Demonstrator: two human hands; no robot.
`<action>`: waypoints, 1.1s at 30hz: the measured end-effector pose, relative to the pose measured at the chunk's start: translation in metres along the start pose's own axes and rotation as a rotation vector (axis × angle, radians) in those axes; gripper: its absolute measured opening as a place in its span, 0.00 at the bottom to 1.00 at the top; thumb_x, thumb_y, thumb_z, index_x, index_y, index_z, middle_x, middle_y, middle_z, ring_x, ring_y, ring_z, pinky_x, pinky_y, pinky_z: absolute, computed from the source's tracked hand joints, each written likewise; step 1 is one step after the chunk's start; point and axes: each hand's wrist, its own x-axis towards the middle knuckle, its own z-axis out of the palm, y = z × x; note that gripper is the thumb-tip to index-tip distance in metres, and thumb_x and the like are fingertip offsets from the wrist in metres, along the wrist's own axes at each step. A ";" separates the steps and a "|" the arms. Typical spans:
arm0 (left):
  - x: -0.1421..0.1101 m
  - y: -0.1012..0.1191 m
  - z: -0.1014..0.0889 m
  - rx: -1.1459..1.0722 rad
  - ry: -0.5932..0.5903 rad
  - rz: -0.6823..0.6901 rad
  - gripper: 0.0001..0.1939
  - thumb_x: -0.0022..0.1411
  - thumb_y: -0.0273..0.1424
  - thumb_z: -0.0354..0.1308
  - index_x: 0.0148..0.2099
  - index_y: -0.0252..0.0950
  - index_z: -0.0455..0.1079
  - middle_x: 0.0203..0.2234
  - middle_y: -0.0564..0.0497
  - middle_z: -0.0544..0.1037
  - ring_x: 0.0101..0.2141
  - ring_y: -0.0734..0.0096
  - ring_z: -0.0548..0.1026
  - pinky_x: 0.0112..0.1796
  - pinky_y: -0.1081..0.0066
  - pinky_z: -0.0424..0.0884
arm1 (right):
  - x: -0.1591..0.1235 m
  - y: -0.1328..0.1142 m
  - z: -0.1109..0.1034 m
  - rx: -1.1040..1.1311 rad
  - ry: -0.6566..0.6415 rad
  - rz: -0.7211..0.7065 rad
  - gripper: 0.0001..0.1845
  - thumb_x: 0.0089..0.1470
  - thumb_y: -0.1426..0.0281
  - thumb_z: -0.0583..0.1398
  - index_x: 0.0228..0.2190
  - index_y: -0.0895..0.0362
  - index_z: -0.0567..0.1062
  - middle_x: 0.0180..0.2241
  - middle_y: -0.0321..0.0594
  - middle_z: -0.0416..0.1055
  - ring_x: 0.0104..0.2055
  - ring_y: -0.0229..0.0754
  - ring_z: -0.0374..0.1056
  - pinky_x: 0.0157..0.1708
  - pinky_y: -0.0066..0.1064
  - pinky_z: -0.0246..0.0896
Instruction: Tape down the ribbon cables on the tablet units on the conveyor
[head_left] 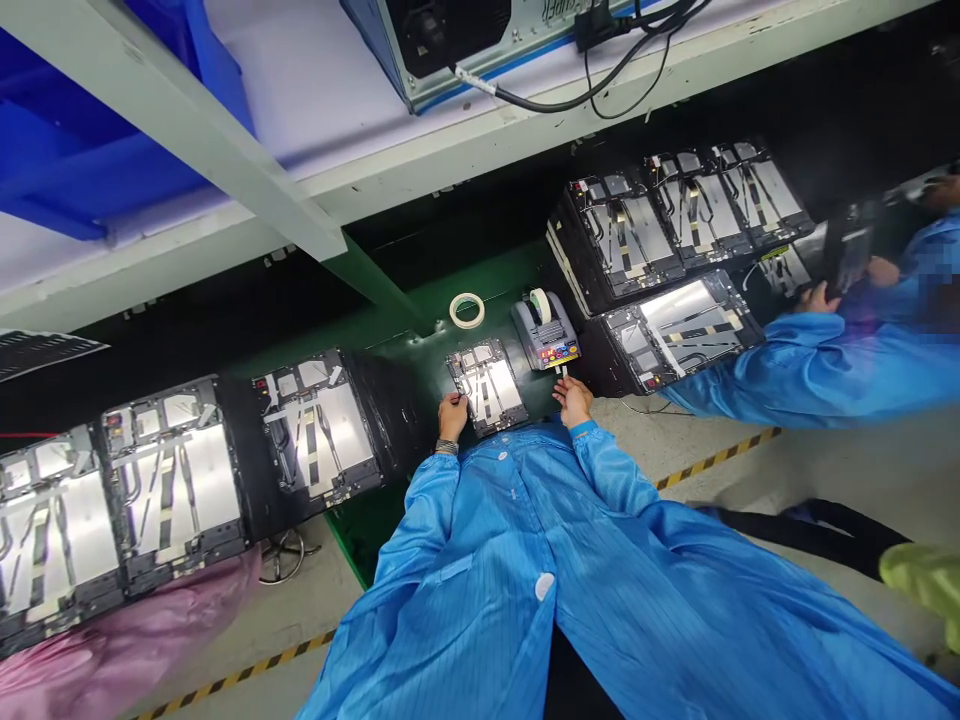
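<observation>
A flat electronic panel, with a shiny metal plate, dark strips and a black frame, lies on the green bench in front of me. My left hand has its fingers closed at the panel's left edge. To the right, my right hand pinches a short white strip of tape at the front of a grey tape dispenser. The dispenser carries a roll of tape on top and has a lit display. Behind the panel a loose roll of masking tape lies flat.
Stacks of similar panels stand to my left, and more stacked panels to my right. A co-worker's blue sleeve reaches in at the right. Overhead runs a white shelf with a post down to the bench.
</observation>
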 end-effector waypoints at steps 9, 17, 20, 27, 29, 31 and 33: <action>0.016 0.052 0.001 0.179 0.153 0.222 0.19 0.68 0.29 0.57 0.59 0.34 0.71 0.60 0.35 0.69 0.65 0.51 0.66 0.67 0.55 0.59 | 0.004 -0.015 0.026 0.051 0.041 0.116 0.15 0.55 0.82 0.63 0.29 0.53 0.66 0.21 0.28 0.70 0.25 0.34 0.73 0.29 0.24 0.76; 0.036 0.100 0.021 0.297 0.103 0.409 0.20 0.69 0.31 0.56 0.61 0.33 0.69 0.63 0.32 0.67 0.66 0.46 0.62 0.66 0.49 0.57 | -0.009 0.002 0.017 -0.036 0.028 0.075 0.15 0.52 0.80 0.65 0.30 0.52 0.64 0.20 0.24 0.64 0.21 0.32 0.64 0.23 0.22 0.68; 0.045 0.113 0.032 0.334 0.036 0.494 0.28 0.68 0.38 0.61 0.65 0.31 0.66 0.67 0.30 0.64 0.69 0.42 0.58 0.69 0.47 0.50 | -0.025 0.020 -0.006 -0.079 -0.043 -0.032 0.15 0.50 0.76 0.67 0.37 0.53 0.69 0.25 0.26 0.69 0.25 0.33 0.67 0.23 0.22 0.65; 0.054 0.115 0.040 0.421 -0.118 0.513 0.36 0.64 0.42 0.67 0.67 0.30 0.65 0.64 0.28 0.69 0.67 0.38 0.62 0.70 0.43 0.43 | -0.044 0.039 -0.013 -0.562 -0.530 -0.648 0.32 0.59 0.62 0.62 0.62 0.56 0.66 0.52 0.46 0.72 0.47 0.43 0.72 0.49 0.37 0.73; 0.054 0.111 0.036 0.402 -0.116 0.515 0.35 0.64 0.41 0.67 0.67 0.31 0.66 0.64 0.30 0.70 0.66 0.39 0.63 0.69 0.46 0.48 | -0.042 0.039 0.009 -0.671 -0.613 -0.755 0.35 0.61 0.63 0.60 0.66 0.59 0.62 0.61 0.55 0.66 0.59 0.48 0.68 0.61 0.43 0.67; 0.052 0.107 0.031 0.391 -0.115 0.510 0.33 0.64 0.40 0.67 0.67 0.33 0.67 0.64 0.32 0.72 0.65 0.41 0.65 0.67 0.49 0.53 | -0.035 0.042 0.034 -0.730 -0.691 -0.816 0.37 0.63 0.64 0.58 0.69 0.61 0.57 0.66 0.59 0.59 0.68 0.52 0.60 0.69 0.48 0.57; 0.050 0.104 0.026 0.396 -0.104 0.498 0.31 0.65 0.38 0.66 0.67 0.36 0.67 0.63 0.35 0.73 0.64 0.44 0.66 0.67 0.51 0.55 | -0.024 0.048 0.056 -0.744 -0.739 -0.838 0.39 0.64 0.64 0.57 0.70 0.64 0.53 0.69 0.62 0.55 0.70 0.53 0.57 0.71 0.50 0.54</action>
